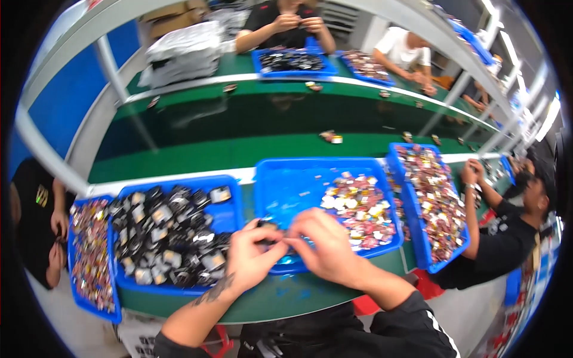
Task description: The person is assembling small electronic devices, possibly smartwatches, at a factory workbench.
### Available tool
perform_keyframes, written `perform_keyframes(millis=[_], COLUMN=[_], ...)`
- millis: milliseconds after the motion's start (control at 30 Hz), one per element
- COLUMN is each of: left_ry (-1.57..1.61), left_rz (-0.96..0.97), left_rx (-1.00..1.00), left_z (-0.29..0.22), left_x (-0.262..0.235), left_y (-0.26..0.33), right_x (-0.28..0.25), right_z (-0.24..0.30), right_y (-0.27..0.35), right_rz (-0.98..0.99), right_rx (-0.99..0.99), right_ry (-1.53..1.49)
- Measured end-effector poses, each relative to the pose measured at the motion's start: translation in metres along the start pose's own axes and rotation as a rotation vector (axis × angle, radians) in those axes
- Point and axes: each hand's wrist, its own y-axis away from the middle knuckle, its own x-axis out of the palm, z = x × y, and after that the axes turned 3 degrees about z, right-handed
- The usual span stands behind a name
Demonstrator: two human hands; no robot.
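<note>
Over the front of a blue tray (pixel 280 164), my two hands meet fingertip to fingertip. A small dark part (pixel 268 227) is pinched in my left hand (pixel 252 258), its shape mostly covered by the fingers. My right hand (pixel 328 247) is closed in a pinch against it; what those fingertips hold is too small and blurred to make out. Beneath the right hand, the tray's right half holds a pile of small white, gold and pink metallic pieces (pixel 361 209). Left of my left hand, a blue bin (pixel 224 212) is heaped with black plastic parts (pixel 167 232) bearing pale squares.
More bins of small metallic pieces flank me, one at far left (pixel 89 256) and one raised at right (pixel 433 206). Beyond the trays runs a green conveyor belt (pixel 239 146) carrying scattered small parts (pixel 331 137). Several other people work around the line, across and on both sides.
</note>
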Motion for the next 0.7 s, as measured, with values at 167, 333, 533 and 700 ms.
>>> perform_keyframes(millis=[167,333,533,700], left_ry=[0.264,0.413,0.437,0.471], left_rz=[0.024,0.13,0.157,-0.044], left_rx=[-0.13,-0.146,-0.11,-0.027], left_z=[0.001,0.003,0.001,0.013], left_x=[-0.002,-0.002,0.001,0.005], left_y=[0.0,0.001,0.001,-0.005], right_x=[-0.02,-0.016,0.007,-0.019], right_z=[-0.023,-0.027,-0.033,-0.034], right_y=[0.008,0.004,0.009,0.014], right_rz=[0.208,0.256,0.06,-0.054], right_rx=[0.197,0.338,0.459,0.506], right_ry=[0.123,-0.186,-1.004,-0.849])
